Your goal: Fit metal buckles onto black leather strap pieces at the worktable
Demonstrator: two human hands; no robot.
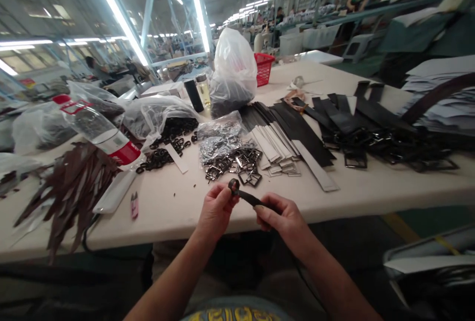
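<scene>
Head view: both hands are at the lower centre of the frame, just over the near edge of the table (356, 195), and a dark strap (249, 199) spans the gap between them. The left hand (217, 208) pinches the strap's curled, ring-like end between thumb and fingers; the right hand (281, 213) grips the strap farther along, its fingers closed around it.

At the centre of the frame, just beyond the hands, lies a heap of metal buckles (237, 160), partly under clear plastic. Left of it are small black loops (158, 159) with a white strip (176, 158) beside them. Pink-handled snips (134, 206), a tilted plastic bottle (102, 135) and a pile of brown strips (70, 187) occupy the left of the frame. Right of centre are flat black straps (302, 133); farther right, buckled belts (371, 130) lie heaped.
</scene>
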